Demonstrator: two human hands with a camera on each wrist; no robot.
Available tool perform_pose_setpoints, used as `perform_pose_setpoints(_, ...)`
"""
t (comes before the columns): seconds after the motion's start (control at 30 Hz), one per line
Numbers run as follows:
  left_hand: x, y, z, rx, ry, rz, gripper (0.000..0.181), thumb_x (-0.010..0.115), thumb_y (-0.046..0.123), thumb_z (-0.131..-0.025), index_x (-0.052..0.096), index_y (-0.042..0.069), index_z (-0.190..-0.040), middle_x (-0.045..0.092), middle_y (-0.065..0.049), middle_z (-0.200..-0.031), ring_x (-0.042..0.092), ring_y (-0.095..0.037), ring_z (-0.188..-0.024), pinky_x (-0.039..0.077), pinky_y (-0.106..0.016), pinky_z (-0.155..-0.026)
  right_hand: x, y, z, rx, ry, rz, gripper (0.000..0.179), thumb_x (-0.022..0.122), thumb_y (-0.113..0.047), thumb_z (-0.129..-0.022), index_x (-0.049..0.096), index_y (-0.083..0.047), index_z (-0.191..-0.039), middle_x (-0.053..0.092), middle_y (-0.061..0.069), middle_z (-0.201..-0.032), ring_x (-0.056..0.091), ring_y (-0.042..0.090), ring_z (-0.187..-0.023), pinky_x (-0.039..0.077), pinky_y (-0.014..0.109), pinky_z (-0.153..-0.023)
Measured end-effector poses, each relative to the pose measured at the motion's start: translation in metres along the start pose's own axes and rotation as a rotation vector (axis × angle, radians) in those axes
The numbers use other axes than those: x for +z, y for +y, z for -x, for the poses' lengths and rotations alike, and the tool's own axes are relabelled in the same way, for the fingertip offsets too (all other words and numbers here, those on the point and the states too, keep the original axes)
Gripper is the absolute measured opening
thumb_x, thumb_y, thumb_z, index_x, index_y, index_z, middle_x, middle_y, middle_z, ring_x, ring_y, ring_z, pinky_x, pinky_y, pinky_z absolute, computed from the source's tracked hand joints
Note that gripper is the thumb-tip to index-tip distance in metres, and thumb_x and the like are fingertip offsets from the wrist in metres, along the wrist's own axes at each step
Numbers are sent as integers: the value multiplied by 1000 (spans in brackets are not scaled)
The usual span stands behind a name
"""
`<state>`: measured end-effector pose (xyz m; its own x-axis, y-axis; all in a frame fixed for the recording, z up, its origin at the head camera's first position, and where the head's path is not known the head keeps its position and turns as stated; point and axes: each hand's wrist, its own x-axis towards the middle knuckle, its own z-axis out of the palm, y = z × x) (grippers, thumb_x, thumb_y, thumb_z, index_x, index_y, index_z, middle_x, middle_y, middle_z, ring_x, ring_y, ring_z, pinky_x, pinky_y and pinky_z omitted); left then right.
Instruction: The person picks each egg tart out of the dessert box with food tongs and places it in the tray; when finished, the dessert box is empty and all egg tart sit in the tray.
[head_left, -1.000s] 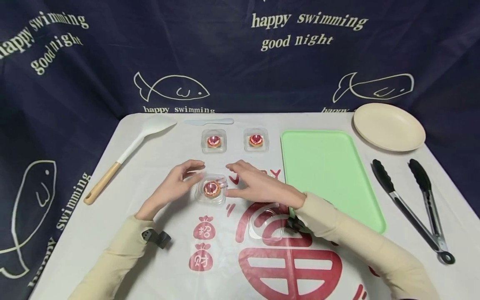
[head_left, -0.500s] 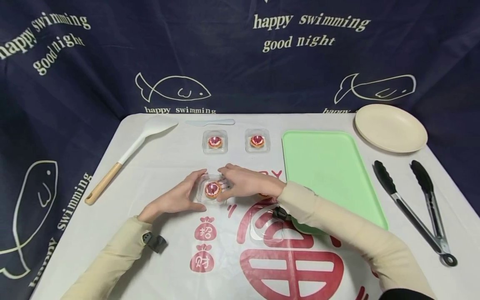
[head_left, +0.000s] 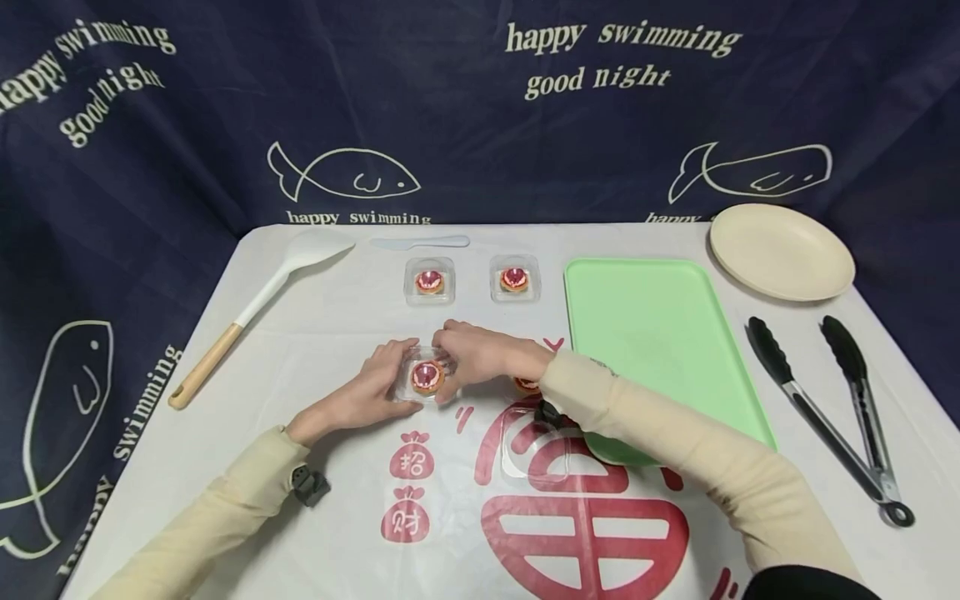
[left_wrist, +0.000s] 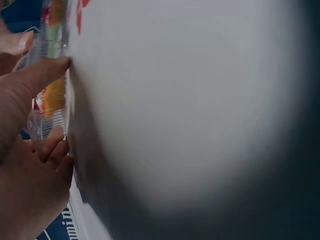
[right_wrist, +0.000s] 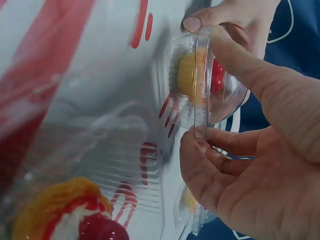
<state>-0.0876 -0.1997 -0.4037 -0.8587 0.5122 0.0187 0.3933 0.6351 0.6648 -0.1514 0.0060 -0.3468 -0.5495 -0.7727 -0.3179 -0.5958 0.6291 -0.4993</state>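
A small cream-topped tart (head_left: 427,377) with a red centre sits inside a clear plastic box (right_wrist: 199,115) whose domed lid covers it. My left hand (head_left: 369,390) grips the box's left side, thumb at the near corner and fingers at the far one. From the right, my right hand (head_left: 480,358) pinches the lid edge between thumb and fingers, as the right wrist view shows. Under my right forearm a second tart (right_wrist: 75,215) shows in a ridged clear base, partly hidden in the head view. Close in front of it lies an open clear plastic piece (head_left: 535,450).
Two more boxed tarts, one left (head_left: 430,282) and one right (head_left: 514,279), stand behind my hands, before a pale knife (head_left: 420,242). A wooden-handled spatula (head_left: 258,298) lies left. To the right are a green tray (head_left: 645,333), black-tipped tongs (head_left: 832,417) and a beige plate (head_left: 782,252).
Both hands have come in onto the tart box: the left now spans its left side, with its thumb lowered to the near corner, and the right has moved left onto the lid edge.
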Motion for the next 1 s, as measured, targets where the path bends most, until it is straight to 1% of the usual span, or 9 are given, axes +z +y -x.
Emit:
perform_pose_setpoints(0.1,1,0,0,-1,4,-25,87,79,12,-77,27,-11,-143,46,-22,-131,40,-36,-120,33,-57,-106,-1,2,-3,9,1,-19,66,87,-36,-71,59,-1,-119,55,8,-106,49,16,-90,46,26,-78)
perform_pose_setpoints(0.23,1,0,-1,-4,9,-27,88,78,12,-77,26,-11,-144,45,-23,-133,39,-37,-122,32,-58,-107,-1,2,-5,12,12,-30,65,89,-35,-69,61,-1,-117,55,7,-104,50,16,-89,46,26,-76)
perform_pose_setpoints(0.43,2,-1,-2,0,26,-7,90,80,13,-76,25,-10,-145,46,-22,-132,40,-36,-122,31,-58,-107,-2,1,-5,24,32,-24,66,90,-33,-67,60,0,-116,55,8,-105,50,17,-90,47,27,-77)
perform_pose_setpoints(0.63,2,-2,-2,-1,45,16,89,81,12,-76,28,-9,-144,47,-22,-133,41,-37,-122,30,-59,-108,-2,-1,-4,31,53,-23,65,91,-31,-66,60,0,-114,55,9,-104,49,18,-89,46,28,-75)
perform_pose_setpoints(0.87,3,-2,-1,-21,47,49,91,81,11,-75,26,-8,-146,46,-21,-137,40,-37,-126,28,-59,-110,1,-5,-3,43,86,3,65,91,-31,-64,60,1,-112,52,7,-102,50,19,-90,48,30,-78)
perform_pose_setpoints(1.0,3,-2,-1,-19,52,61,92,81,10,-74,26,-8,-146,46,-22,-136,39,-37,-126,29,-59,-109,2,-6,-3,52,95,2,66,92,-31,-64,60,2,-111,52,7,-101,50,19,-89,48,30,-77)
